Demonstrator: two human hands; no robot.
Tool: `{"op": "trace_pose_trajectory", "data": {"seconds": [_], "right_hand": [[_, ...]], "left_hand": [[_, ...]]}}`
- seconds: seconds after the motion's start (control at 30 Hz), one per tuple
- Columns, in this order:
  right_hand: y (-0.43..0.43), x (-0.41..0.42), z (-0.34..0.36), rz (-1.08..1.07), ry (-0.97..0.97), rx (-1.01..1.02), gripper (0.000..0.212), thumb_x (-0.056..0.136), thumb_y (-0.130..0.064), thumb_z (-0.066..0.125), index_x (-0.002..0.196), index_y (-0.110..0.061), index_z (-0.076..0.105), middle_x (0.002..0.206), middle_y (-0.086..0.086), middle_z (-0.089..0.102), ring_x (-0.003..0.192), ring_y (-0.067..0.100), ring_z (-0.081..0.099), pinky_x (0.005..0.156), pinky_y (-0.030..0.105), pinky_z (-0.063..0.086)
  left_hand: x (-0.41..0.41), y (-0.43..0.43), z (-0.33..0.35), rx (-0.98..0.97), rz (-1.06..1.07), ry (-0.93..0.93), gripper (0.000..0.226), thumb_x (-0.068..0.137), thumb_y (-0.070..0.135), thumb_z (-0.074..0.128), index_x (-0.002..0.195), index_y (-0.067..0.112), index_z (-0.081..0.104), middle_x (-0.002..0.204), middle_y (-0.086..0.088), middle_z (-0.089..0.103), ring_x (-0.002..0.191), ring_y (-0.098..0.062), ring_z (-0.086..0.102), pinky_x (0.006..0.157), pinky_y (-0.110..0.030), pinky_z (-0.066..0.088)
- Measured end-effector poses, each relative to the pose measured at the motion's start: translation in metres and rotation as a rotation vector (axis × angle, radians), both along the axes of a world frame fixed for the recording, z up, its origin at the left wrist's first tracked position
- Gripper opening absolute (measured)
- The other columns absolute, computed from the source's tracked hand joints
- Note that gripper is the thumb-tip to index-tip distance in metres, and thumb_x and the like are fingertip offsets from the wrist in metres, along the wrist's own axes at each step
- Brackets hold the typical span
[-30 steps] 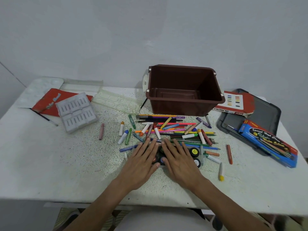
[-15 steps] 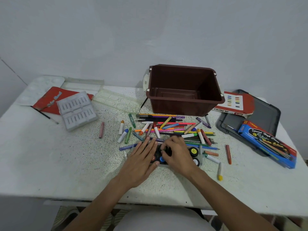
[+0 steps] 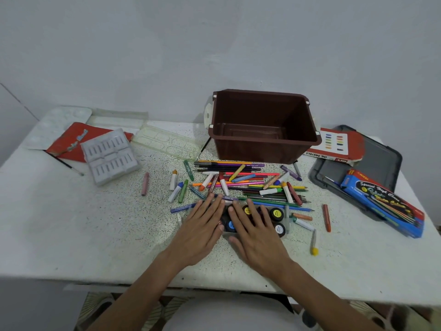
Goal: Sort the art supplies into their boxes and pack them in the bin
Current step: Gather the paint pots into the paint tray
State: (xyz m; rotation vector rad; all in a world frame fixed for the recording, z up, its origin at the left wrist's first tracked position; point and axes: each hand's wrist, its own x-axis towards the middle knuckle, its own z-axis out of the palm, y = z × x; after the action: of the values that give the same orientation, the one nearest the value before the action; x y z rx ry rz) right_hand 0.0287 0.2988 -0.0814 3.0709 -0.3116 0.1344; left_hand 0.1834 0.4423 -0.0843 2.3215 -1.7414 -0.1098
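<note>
A set of small black paint pots [image 3: 276,214] lies in a clear tray near the table's front middle. My left hand [image 3: 202,229] and my right hand [image 3: 256,231] both lie flat on it with straight fingers, hiding most pots. Behind them spreads a loose pile of coloured pencils, markers and crayons [image 3: 245,182]. The empty brown bin [image 3: 262,126] stands behind the pile. A blue pencil box [image 3: 384,203] lies at the right, a red oil pastels box [image 3: 336,145] beside the bin, and a grey pastel tray [image 3: 111,156] at the left.
A dark grey lid [image 3: 381,158] lies under the blue box at the right. A clear plastic tray [image 3: 167,142], a red sleeve [image 3: 71,139], a white palette [image 3: 57,120] and a thin brush [image 3: 64,163] sit at the back left. Stray crayons [image 3: 326,217] lie right of the pots.
Half a second ago my right hand's fingers were curled over the paint pots; now they are stretched flat on them again. My left hand has stayed flat in place.
</note>
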Motion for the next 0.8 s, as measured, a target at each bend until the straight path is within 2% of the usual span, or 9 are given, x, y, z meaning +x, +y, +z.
{"op": "trace_pose_trajectory", "data": {"seconds": [0.13, 0.27, 0.43, 0.57, 0.7, 0.8], "right_hand": [[0.001, 0.001, 0.003, -0.011, 0.001, 0.019, 0.063, 0.104, -0.052, 0.024, 0.153, -0.013, 0.029, 0.161, 0.007, 0.022, 0.148, 0.034, 0.019, 0.118, 0.056, 0.019], [-0.007, -0.002, 0.01, -0.012, -0.1, 0.061, 0.054, 0.105, -0.042, 0.025, 0.143, -0.011, 0.049, 0.153, 0.011, 0.039, 0.143, 0.029, 0.035, 0.116, 0.05, 0.03], [-0.019, -0.015, 0.008, 0.074, -0.311, 0.051, 0.031, 0.099, -0.025, 0.05, 0.119, -0.006, 0.066, 0.126, 0.014, 0.06, 0.116, 0.033, 0.055, 0.102, 0.051, 0.043], [-0.015, -0.025, 0.002, 0.099, -0.375, 0.034, 0.028, 0.098, -0.023, 0.053, 0.113, -0.006, 0.07, 0.109, 0.011, 0.066, 0.098, 0.031, 0.062, 0.1, 0.052, 0.045], [-0.012, -0.027, -0.001, 0.104, -0.434, -0.008, 0.029, 0.095, -0.022, 0.056, 0.113, -0.005, 0.072, 0.11, 0.011, 0.069, 0.098, 0.03, 0.065, 0.097, 0.057, 0.046], [-0.011, -0.033, -0.008, 0.102, -0.411, -0.055, 0.034, 0.087, -0.019, 0.069, 0.118, -0.004, 0.069, 0.117, 0.013, 0.068, 0.104, 0.032, 0.065, 0.098, 0.059, 0.046]], "left_hand": [[0.0, 0.0, -0.001, 0.011, 0.003, -0.009, 0.057, 0.107, 0.039, 0.015, 0.156, 0.01, 0.008, 0.165, -0.003, 0.002, 0.152, -0.017, -0.007, 0.122, -0.039, 0.004], [-0.001, -0.001, -0.002, 0.025, 0.002, -0.038, 0.057, 0.107, 0.041, 0.012, 0.157, 0.014, 0.007, 0.165, -0.002, 0.002, 0.152, -0.018, -0.007, 0.122, -0.04, 0.004], [-0.001, -0.001, 0.0, 0.055, 0.0, -0.066, 0.057, 0.106, 0.043, 0.009, 0.157, 0.019, 0.003, 0.165, -0.002, -0.002, 0.151, -0.018, -0.011, 0.123, -0.04, 0.001], [-0.003, -0.002, 0.004, 0.075, 0.003, -0.107, 0.057, 0.107, 0.045, 0.009, 0.158, 0.019, 0.006, 0.165, -0.004, -0.001, 0.152, -0.022, -0.01, 0.121, -0.042, 0.002], [-0.013, -0.007, 0.005, 0.09, -0.075, -0.174, 0.059, 0.107, 0.047, 0.018, 0.157, 0.016, 0.018, 0.165, -0.006, 0.01, 0.152, -0.026, 0.003, 0.119, -0.046, 0.009], [-0.016, -0.008, 0.004, 0.113, -0.077, -0.182, 0.061, 0.106, 0.05, 0.019, 0.157, 0.016, 0.016, 0.165, -0.006, 0.01, 0.152, -0.026, 0.003, 0.119, -0.048, 0.01]]}}
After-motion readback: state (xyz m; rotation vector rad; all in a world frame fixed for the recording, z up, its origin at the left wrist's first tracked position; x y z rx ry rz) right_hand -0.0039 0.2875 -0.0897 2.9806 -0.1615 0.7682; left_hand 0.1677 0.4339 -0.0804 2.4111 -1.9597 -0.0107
